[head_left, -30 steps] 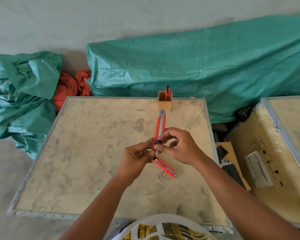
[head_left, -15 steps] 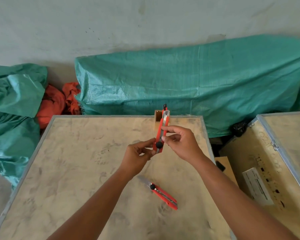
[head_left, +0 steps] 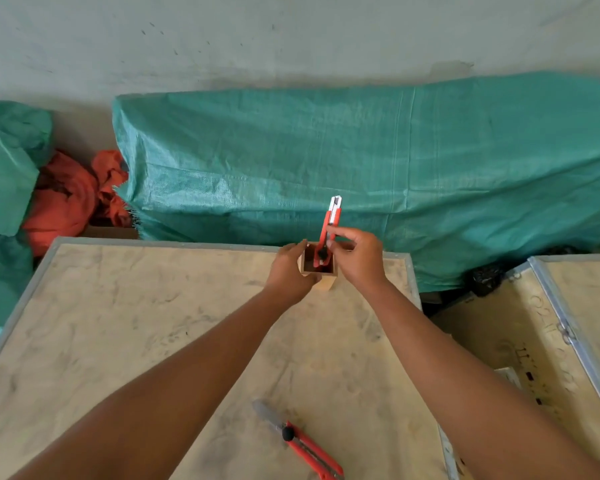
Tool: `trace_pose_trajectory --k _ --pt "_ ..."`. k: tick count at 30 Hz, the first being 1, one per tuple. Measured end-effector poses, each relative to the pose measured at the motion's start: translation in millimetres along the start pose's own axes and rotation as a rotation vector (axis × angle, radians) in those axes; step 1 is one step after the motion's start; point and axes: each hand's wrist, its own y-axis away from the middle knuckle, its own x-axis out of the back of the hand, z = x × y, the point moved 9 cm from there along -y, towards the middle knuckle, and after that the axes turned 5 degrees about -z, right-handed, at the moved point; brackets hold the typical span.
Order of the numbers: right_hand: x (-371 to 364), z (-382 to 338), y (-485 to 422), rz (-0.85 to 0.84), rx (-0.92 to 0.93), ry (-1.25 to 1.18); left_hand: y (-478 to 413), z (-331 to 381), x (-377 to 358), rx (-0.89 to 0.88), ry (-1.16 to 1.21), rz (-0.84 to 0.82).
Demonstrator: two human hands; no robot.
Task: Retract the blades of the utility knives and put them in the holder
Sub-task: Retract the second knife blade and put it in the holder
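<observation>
Head view: wooden holder (head_left: pixel 326 284) stands at 12 o'clock on the plywood crate top (head_left: pixel 118 341), close to its far edge. Left hand (head_left: pixel 290 271) wraps the holder's left side, fingers closed against the wall. Right hand (head_left: pixel 357 258) pinches a red utility knife (head_left: pixel 328 226) between thumb and fingertips, knife near upright, lower end inside the holder's opening, upper end with its white tip projecting above the hand. Blade state on this knife not resolvable. Second red utility knife (head_left: pixel 305 445) lies flat on the crate top at 6 o'clock, well apart from the holder, grey blade extended toward 10 o'clock, black slider knob visible. Green tarp (head_left: pixel 395 161) behind the crate; orange cloth (head_left: pixel 66 199) at 10 o'clock
</observation>
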Motion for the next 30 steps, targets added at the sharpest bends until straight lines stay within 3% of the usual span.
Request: trace_pose_trajectory --k 5,18,25,30 --pt "-38.4 17.9 -7.6 -0.057 0.059 0.087 -26.3 -33.2 -24.0 0.114 0.022 -0.018" --pt "-42.2 19.5 0.2 -0.037 0.111 0.163 -12.8 -33.4 -20.7 0.108 0.118 0.045" --pt "-29.1 4.0 38.2 -0.060 0.143 0.141 32.9 -37.0 -12.4 0.171 0.141 0.066" --pt "-33.5 2.4 92.0 -0.166 0.110 0.142 96.7 -60.2 -15.6 0.247 0.170 0.090"
